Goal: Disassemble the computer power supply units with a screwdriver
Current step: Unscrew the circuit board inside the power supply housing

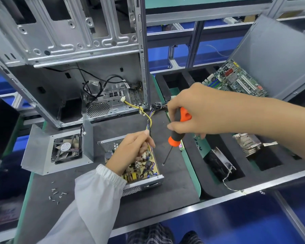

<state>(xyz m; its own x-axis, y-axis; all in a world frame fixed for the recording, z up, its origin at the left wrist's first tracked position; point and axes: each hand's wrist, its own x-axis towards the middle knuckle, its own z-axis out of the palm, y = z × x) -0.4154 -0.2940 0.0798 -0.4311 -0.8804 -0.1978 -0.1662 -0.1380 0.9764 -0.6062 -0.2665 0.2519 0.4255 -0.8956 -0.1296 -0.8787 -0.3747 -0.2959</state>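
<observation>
Empty computer case (81,55), stood upright beyond both hands, side open, a cable bundle (149,118) trailing out of it down to the left fingertips. Probably parked there to leave the mat free for the smaller job.

Foam tray (192,150) to the right of the right hand, cut into pockets for sorting: a motherboard (236,80) leaning in the far one, a finned heatsink (248,143) just past the right wrist, a dark part with thin wires (220,164) in the pocket below the screwdriver tip. Nearest far pockets seemingly bare.

Removed cover (58,148), fan (66,148) fixed inside, set well to the left of the left hand, out of the way.

Power supply unit (141,169) directly under the left hand (130,152), lid off, circuit board exposed in its open tray. Left fingers curled down into the top of the board near the wire entry, apparently pinching or steadying the wires; exact hold hidden by the knuckles.

Right hand (199,110) wrapped closed round the handle of the screwdriver (176,134), shaft angled down-left, tip hanging just right of the unit, touching nothing clearly; something tiny at the tip, perhaps a screw.

Loose screws (57,192) gathered on the mat, left of the sleeve, kept together to avoid loss.
</observation>
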